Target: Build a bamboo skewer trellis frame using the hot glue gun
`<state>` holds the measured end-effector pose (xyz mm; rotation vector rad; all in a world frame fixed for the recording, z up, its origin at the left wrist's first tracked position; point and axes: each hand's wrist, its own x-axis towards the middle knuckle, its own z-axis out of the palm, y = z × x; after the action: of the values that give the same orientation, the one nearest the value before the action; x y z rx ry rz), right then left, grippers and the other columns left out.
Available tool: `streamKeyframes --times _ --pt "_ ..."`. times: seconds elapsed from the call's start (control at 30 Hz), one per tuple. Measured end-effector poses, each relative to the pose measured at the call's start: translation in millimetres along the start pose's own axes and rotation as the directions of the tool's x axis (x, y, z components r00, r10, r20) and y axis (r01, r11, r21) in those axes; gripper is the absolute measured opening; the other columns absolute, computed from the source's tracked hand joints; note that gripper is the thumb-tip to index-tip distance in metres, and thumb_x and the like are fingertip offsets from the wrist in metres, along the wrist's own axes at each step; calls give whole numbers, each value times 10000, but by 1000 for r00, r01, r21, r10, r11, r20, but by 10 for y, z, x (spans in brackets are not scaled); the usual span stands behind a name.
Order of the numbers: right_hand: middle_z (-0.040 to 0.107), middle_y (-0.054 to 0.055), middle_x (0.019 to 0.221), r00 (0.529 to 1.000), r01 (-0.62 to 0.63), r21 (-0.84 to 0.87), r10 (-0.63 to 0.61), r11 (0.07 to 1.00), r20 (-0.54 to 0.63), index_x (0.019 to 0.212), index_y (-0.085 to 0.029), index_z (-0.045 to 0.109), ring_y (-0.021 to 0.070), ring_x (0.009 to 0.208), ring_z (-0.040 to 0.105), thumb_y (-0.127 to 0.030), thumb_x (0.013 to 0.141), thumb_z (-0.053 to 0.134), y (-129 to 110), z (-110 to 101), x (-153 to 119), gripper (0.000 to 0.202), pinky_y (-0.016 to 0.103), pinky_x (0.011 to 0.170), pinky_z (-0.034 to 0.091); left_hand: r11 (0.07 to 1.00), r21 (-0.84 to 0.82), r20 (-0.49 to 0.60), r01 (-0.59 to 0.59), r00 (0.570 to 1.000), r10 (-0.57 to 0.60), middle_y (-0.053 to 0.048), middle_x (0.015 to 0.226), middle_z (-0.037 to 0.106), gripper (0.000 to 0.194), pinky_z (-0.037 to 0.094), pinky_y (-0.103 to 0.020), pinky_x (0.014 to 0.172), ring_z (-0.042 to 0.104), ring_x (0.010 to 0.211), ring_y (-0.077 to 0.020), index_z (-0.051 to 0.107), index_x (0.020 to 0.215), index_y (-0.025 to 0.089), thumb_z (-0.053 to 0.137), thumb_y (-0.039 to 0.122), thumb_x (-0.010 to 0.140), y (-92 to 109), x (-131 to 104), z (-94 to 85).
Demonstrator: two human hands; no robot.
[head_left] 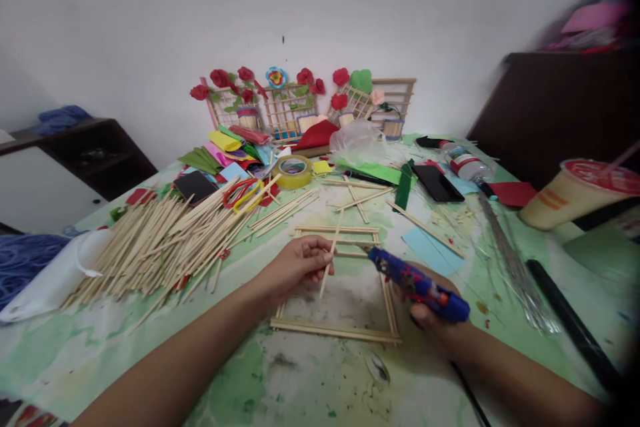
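Pinched in the fingers of my left hand (300, 268) is a thin wooden stick (337, 238), held at a slant over a frame of sticks (335, 332). The frame lies flat on the table, with crosspieces near its far side. My right hand (430, 310) is wrapped round a blue glue gun (417, 285). The gun's nozzle points left, above the frame's far right corner and close to the held stick. A black cord trails from below my right hand toward the lower edge.
Left of the frame lies a big heap of sticks (150, 240), with red-and-yellow scissors (243, 195). Behind are a roll of tape (294, 172) and paper flowers on stick trellises (293, 107). To the right are a phone (439, 183), wires (515, 267), a bottle (465, 161) and a drink cup (575, 197).
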<state>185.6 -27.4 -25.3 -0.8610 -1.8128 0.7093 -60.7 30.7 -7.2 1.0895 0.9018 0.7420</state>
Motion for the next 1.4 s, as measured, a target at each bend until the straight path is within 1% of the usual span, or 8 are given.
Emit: streamKeyframes --times 0.1,0.2,0.33,0.5,0.87,1.03,1.2,1.4 --pt "502 7 627 980 -113 18 114 993 -161 702 -207 528 148 536 454 -571 841 493 66 -107 3 391 282 489 378 996 39 112 80 990 -84 -10 629 628 309 318 -142 426 467 462 -43 598 874 155 751 348 688 17 -39 23" --pt "461 -7 578 958 -168 44 173 985 -227 686 -200 531 120 473 397 -568 837 502 102 -181 14 398 262 440 349 989 77 146 127 980 -138 -8 608 625 319 293 -144 402 461 438 -43 598 846 153 765 356 664 27 -60 40" --pt "458 4 573 958 -176 13 175 984 -226 636 -197 515 130 508 414 -600 811 508 90 -205 46 439 262 456 366 983 113 183 145 969 -164 13 582 607 345 291 -143 394 454 429 -42 597 851 152 771 370 647 31 -64 36" --pt "462 15 578 938 -215 12 210 977 -275 601 -200 512 132 513 409 -643 801 478 72 -181 61 487 257 446 379 977 149 212 149 961 -179 18 579 603 339 291 -136 401 438 439 -34 601 847 142 763 372 658 33 -85 38" --pt "466 13 592 910 -243 26 238 970 -340 601 -191 508 133 535 425 -579 834 477 102 -170 53 454 253 452 368 974 172 209 145 961 -180 28 577 601 349 291 -139 405 435 437 -33 586 843 148 763 382 653 50 -95 55" --pt "443 4 571 910 -247 16 238 969 -340 603 -190 500 128 525 412 -581 843 464 132 -180 49 460 251 445 347 978 162 215 135 962 -169 29 572 599 336 293 -137 407 434 439 -33 582 839 151 759 373 661 53 -101 66" --pt "460 14 592 915 -244 12 234 970 -330 590 -189 495 136 558 431 -590 835 470 111 -172 47 471 253 474 382 980 152 237 125 959 -159 29 574 594 326 306 -137 411 438 447 -36 584 838 151 757 369 666 45 -91 61" --pt "402 -5 551 911 -277 37 275 960 -307 577 -198 461 109 478 356 -631 807 480 94 -151 40 491 224 372 299 980 157 229 126 960 -160 32 585 587 300 315 -138 421 453 459 -37 595 852 156 745 357 688 24 -82 40"
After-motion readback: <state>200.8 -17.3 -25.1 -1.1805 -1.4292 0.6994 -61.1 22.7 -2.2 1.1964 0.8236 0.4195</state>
